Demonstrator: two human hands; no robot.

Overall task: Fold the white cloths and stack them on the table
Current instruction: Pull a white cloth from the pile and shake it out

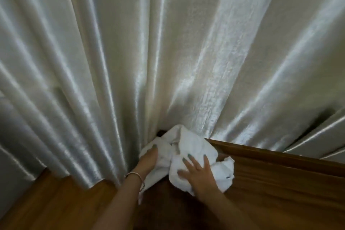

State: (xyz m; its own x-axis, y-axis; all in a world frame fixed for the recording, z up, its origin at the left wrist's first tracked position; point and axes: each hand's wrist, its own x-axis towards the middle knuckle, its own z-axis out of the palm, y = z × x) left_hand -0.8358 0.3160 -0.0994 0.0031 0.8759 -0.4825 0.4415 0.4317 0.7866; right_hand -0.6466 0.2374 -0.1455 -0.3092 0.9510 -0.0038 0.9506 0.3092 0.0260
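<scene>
Nearest, the right hand point(198, 169) lies with fingers spread flat on a crumpled white cloth point(186, 147) at the corner of the wooden table point(280, 183), the left hand point(148, 158) grips its left edge, fingers mostly hidden in folds, and behind hangs a shiny pale curtain point(168, 43) covering everything beyond.

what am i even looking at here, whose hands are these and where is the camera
There is one picture, taken by a wide-angle camera worn on a person's head, looking forward and down. That is why the silvery curtain fans out so strangely. No machine is involved: both arms belong to the wearer. The left hand, with a bracelet at its wrist, grips one side of a crumpled white cloth. The right hand lies on the cloth with fingers spread. The cloth rests at the edge of a brown wooden table, against the curtain. It is not folded yet.
</scene>
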